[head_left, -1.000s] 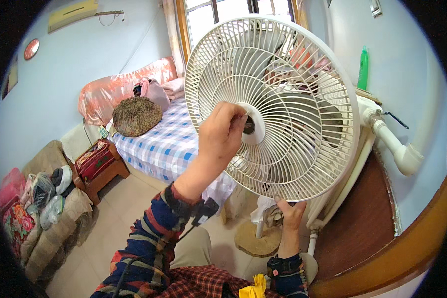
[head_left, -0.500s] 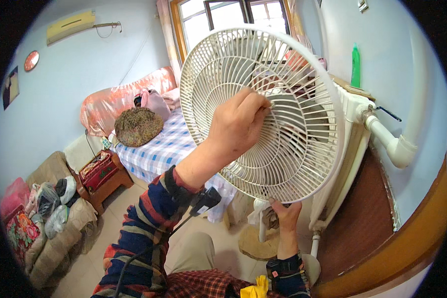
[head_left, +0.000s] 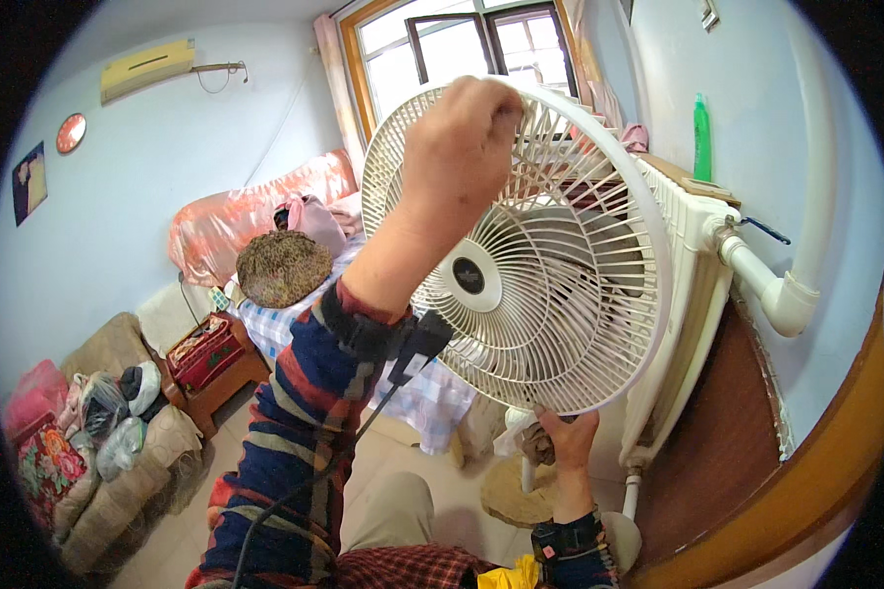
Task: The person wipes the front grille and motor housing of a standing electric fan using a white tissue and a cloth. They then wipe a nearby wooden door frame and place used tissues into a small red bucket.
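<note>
A white fan guard (head_left: 545,368), round with curved wires and a dark centre badge, stands tilted in front of me. Over its upper part is my left hand (head_left: 465,147), fingers closed and pressed together at the wires; whatever they hold, if anything, is hidden. My right hand (head_left: 568,437) grips the guard's lower rim, thumb on the front. Beside that hand a crumpled grey-brown cloth (head_left: 537,445) shows at the white post. A black plug (head_left: 422,346) with its cord lies along my left forearm.
A bed with a checked sheet (head_left: 265,319) and a patterned cushion (head_left: 283,268) stands behind to the left. Close on the right is a white radiator (head_left: 692,226) with a green bottle (head_left: 701,137) above it. Bagged clothes (head_left: 118,442) lie at far left. A round tan slab (head_left: 513,503) sits low.
My left hand has moved up from the guard's middle to its upper part, uncovering the centre badge. The right hand keeps its hold on the lower rim.
</note>
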A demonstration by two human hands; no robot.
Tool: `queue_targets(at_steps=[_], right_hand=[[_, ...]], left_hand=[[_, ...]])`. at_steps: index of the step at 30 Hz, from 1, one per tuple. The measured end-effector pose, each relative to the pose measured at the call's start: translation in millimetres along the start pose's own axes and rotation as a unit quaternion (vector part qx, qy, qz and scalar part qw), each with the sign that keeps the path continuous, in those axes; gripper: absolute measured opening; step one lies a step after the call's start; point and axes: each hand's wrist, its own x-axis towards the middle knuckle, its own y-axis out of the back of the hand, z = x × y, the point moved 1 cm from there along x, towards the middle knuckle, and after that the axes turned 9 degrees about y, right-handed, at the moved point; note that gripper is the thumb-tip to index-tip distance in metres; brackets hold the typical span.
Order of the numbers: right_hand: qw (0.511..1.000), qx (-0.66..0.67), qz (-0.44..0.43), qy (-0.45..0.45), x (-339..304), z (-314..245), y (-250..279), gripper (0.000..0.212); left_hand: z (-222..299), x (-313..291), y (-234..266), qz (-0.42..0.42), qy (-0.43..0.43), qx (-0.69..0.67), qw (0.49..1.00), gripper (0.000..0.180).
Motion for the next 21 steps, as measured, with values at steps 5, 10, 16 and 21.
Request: queue_targets(at_steps=[5, 10, 16, 21], right_hand=[[0.999, -0.02, -0.031, -0.005, 1.6, -2.6, 2.5, 0.044], [0.998, -0.061, -0.023, 0.017, 0.9, -0.1, 2.3, 0.038], [0.999, 0.035, 0.011, -0.02, 0.6, 3.0, -0.2, 0.036], [0.999, 0.009, -0.011, -0.046, -1.5, 1.8, 1.5, 0.038]], left_hand=[[1.7, -20.0, 12.9, -0.097, 0.053, -0.028, 0.993, 0.009], [4.5, -16.0, 3.0, -0.097, 0.09, -0.149, 0.98, 0.008], [22.1, -47.1, 8.0, -0.15, 0.03, -0.051, 0.987, 0.008], [24.7, -50.1, -3.0, -0.113, 0.046, -0.1, 0.988, 0.011]])
